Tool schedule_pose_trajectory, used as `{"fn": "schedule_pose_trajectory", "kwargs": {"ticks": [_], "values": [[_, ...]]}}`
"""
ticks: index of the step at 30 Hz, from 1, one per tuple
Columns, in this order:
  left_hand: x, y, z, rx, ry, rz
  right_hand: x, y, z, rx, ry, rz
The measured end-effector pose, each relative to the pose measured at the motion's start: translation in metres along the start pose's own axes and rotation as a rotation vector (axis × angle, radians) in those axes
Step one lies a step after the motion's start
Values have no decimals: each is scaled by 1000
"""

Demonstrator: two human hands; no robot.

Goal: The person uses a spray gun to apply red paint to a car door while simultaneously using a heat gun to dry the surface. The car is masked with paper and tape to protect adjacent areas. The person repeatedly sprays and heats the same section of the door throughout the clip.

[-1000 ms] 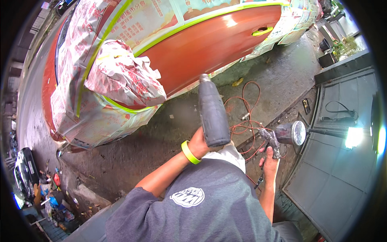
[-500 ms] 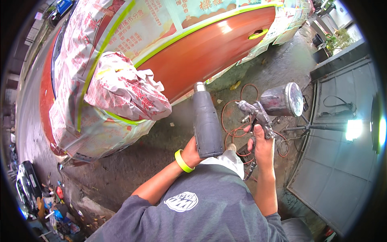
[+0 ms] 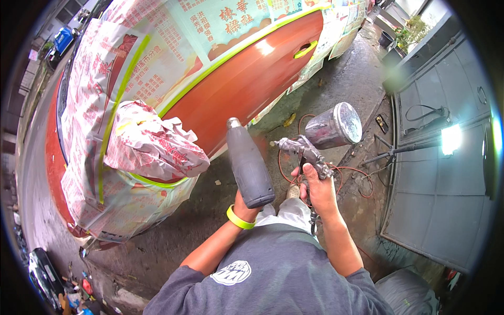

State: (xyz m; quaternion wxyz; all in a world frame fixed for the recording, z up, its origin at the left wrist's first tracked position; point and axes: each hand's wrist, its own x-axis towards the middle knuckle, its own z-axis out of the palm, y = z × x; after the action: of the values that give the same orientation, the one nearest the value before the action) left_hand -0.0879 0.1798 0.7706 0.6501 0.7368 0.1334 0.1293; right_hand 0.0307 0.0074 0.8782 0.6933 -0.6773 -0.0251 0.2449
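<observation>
The left hand [image 3: 242,202], a yellow wristband [image 3: 239,219] on its wrist, grips the base of a dark grey heat gun [image 3: 247,164] with fingers curled around it, nozzle aimed at the red car door [image 3: 247,89]. Just beside it, the right hand [image 3: 316,186] wraps its fingers around a spray gun [image 3: 307,152] with a metal cup [image 3: 334,126]. Beyond, printed masking paper [image 3: 152,68] covers the car.

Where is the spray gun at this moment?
In the head view, the spray gun is right of centre, held in the right hand, beside the grey heat gun, before the red car door.
</observation>
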Motion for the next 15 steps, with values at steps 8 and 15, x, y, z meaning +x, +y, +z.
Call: {"fn": "schedule_pose_trajectory", "kwargs": {"ticks": [8,15], "values": [[3,-8,69,-301,-96,-70,7,10,-15,175,56,-17],[-10,-8,93,-543,-182,-228,11,10,-32,191,-14,30]]}}
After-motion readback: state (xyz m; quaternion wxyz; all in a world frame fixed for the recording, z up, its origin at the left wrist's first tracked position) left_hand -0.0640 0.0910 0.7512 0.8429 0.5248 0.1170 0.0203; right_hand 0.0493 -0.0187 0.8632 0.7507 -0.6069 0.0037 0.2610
